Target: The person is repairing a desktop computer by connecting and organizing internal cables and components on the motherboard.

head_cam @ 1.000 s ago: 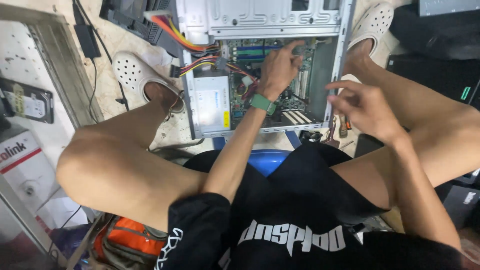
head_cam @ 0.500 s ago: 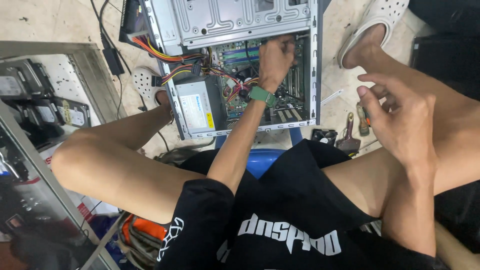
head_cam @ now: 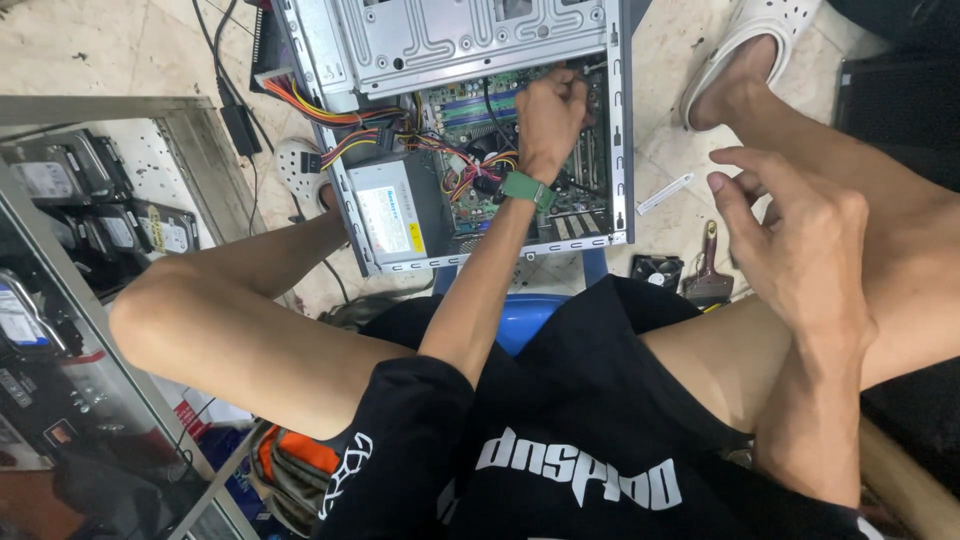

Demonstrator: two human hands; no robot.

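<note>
Computer case lying flat, open side up, left hand inside

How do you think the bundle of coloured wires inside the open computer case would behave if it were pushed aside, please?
The coloured wires would probably flex rather than hold shape, since they curve loosely from the grey power supply. They would likely spring back somewhat, being bunched together. The left hand works close beside them, so snagging seems possible.

Computer case: you see bare silver-grey metal.
Circuit board: green.
Cable bundle: red, yellow, orange and black.
Watch strap: your green band.
Shorts: black, white lettering.
Clog: white, perforated.
Stool: blue.
</note>
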